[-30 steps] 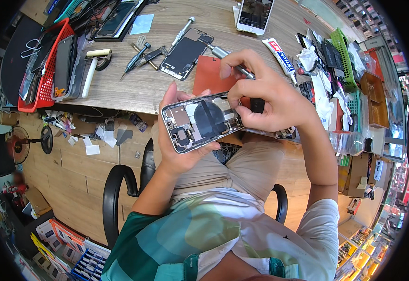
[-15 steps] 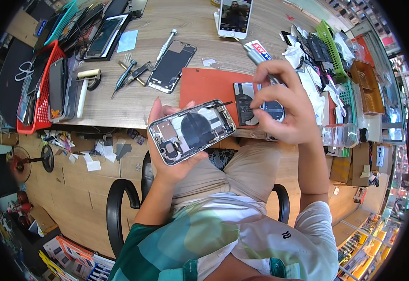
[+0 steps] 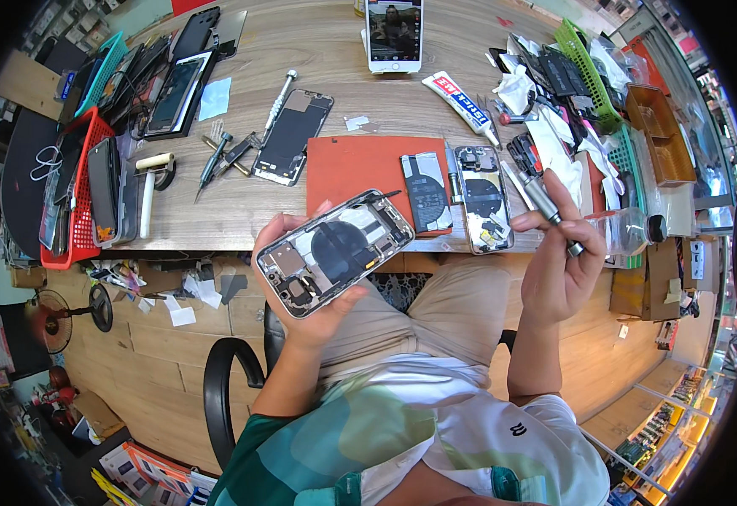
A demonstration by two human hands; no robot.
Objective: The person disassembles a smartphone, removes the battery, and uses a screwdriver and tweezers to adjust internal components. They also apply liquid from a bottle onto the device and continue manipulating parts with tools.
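Note:
My left hand (image 3: 314,327) cradles an opened phone housing (image 3: 343,251), its inner parts facing up and a thin dark strip sticking out at its top corner. In my right hand (image 3: 561,274) a silver screwdriver (image 3: 544,204) lies slanted between the fingers, held off to the right of the housing. Between the hands, a black phone battery (image 3: 425,196) rests on the red mat (image 3: 352,160). Beside it a second opened phone housing (image 3: 484,202) lies near the table's front edge, with another silver tool (image 3: 454,173) between the two.
A detached phone screen (image 3: 294,135) and several tools, including a blue screwdriver (image 3: 213,160), lie left of the mat. A glue tube (image 3: 461,105) and a propped-up phone (image 3: 395,38) are farther back. Red (image 3: 78,198) and green (image 3: 588,76) baskets flank the work area.
My right hand has moved down and right, away from above the battery and second housing, and the screwdriver now shows clearly in it. The view has shifted slightly; my left hand keeps the housing.

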